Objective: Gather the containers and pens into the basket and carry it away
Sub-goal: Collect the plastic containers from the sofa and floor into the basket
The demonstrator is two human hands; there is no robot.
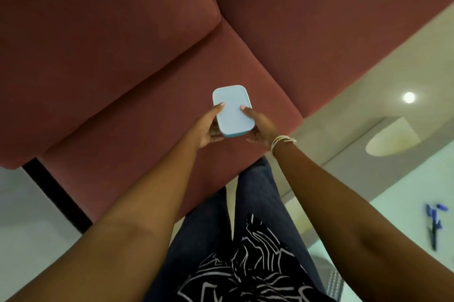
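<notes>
A small light-blue rectangular container (233,109) with a lid is held above the seat of a dusty-red sofa (147,56). My left hand (208,127) grips its left side, thumb on the lid. My right hand (260,129) grips its right side, thumb also on the lid; a pale bracelet sits on that wrist. Several blue pens (434,220) lie on a glass table top at the far right. No basket is in view.
The sofa's seat cushion (172,134) and backrest fill the upper frame. A glass table (405,215) stands at the right, close beside my legs. Pale floor tiles (368,85) show beyond the sofa, and a dark sofa leg (56,193) at the left.
</notes>
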